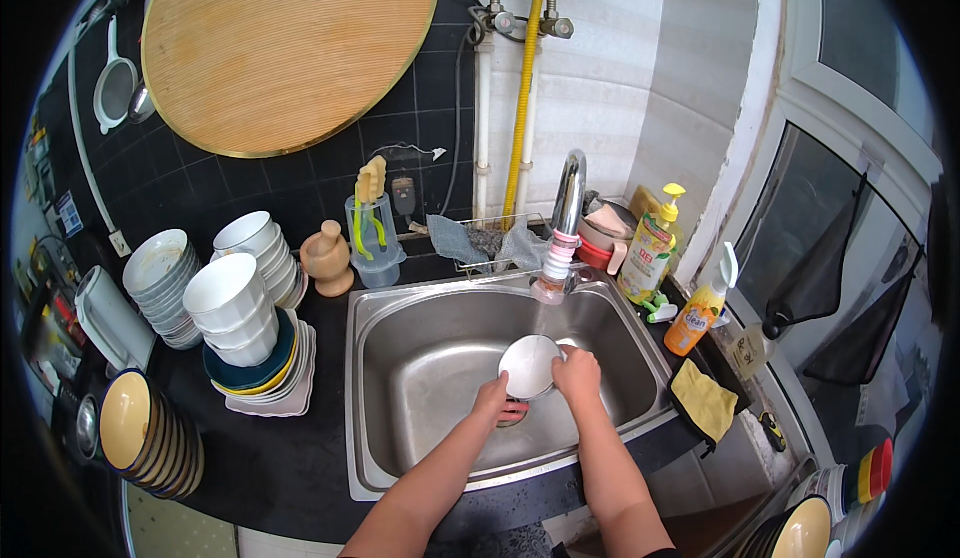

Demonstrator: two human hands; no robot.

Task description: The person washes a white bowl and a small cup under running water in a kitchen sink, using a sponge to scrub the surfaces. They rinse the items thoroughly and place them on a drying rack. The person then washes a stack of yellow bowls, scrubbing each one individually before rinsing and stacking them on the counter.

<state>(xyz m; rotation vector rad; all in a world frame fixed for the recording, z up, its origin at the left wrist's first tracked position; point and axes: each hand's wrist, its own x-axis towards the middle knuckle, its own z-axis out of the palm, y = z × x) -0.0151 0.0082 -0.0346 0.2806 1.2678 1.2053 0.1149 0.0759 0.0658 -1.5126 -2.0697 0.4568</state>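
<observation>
Both hands hold a small white bowl [529,366] by its rim inside the stainless steel sink [420,408]. My left hand [496,402] grips its left side, with the thumb at the rim and fingers beneath. On the right side, my right hand [577,372] has hold of the edge. Water falls toward the bowl from the chrome faucet [572,190], which carries a pink and white filter nozzle [556,265]. Under the bowl, the sink's drain is partly hidden by my left fingers.
Left of the sink stand stacked white bowls [229,291], plates [300,378], yellow bowls [127,423] and a wooden mortar [330,261]. A dish soap bottle [649,250], orange spray bottle [694,321] and yellow cloth [703,400] line the right. More bowls [802,532] sit at lower right.
</observation>
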